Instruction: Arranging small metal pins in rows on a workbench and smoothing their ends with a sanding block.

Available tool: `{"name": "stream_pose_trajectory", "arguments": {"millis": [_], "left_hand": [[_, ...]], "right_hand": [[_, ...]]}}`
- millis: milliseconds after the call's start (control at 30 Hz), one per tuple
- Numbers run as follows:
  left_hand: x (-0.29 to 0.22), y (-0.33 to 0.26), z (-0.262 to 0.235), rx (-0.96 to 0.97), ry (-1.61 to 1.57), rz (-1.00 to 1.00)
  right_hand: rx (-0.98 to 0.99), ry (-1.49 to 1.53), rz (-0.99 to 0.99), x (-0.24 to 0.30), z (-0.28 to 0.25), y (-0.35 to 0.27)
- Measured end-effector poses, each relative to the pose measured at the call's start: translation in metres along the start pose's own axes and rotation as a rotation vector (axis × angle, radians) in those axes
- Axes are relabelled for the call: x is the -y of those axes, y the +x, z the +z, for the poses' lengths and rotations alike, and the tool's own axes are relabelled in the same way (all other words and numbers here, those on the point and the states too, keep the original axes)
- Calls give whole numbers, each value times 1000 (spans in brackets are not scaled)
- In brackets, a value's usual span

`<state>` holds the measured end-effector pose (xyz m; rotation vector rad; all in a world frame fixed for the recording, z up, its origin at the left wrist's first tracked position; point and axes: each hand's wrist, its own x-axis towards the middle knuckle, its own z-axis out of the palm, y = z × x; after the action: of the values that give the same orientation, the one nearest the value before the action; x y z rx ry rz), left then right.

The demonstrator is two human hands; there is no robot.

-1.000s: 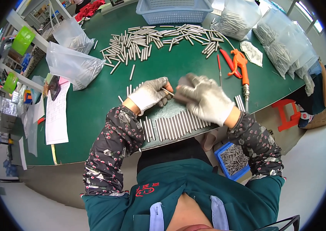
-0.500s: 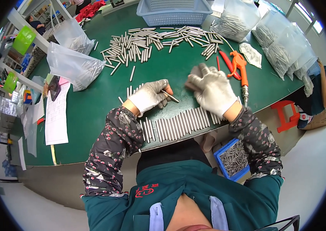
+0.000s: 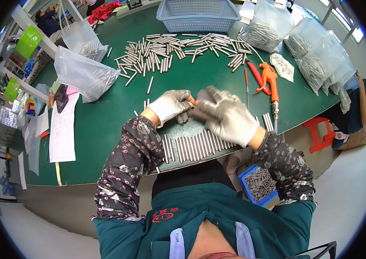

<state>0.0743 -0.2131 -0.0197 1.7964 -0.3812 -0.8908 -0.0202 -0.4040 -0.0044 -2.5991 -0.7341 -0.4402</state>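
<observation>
Gloved left hand point(image 3: 172, 105) and right hand point(image 3: 226, 114) meet above the row of metal rods point(image 3: 200, 146), grip unclear; rods best kept parallel.

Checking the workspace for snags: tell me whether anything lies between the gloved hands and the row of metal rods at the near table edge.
Nothing visible does. The left hand and right hand meet just above the row of rods, with only bare green table between. The orange tool lies off to the right.

A row of slim metal rods point(image 3: 196, 146) lies side by side at the green table's near edge, parallel, ends toward the person; an orange-tipped piece point(image 3: 193, 102) shows between the gloved fingers.
</observation>
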Motion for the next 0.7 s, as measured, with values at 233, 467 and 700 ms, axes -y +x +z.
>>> {"name": "stream_pose_trajectory", "arguments": {"millis": [233, 467, 700], "left_hand": [[0, 3, 1, -10, 44, -18], [-4, 4, 5, -71, 54, -42], [-6, 2, 7, -83, 67, -80]], "right_hand": [[-99, -50, -43, -3, 6, 6], [-98, -41, -62, -2, 5, 3], [-37, -37, -23, -1, 1, 4]]}}
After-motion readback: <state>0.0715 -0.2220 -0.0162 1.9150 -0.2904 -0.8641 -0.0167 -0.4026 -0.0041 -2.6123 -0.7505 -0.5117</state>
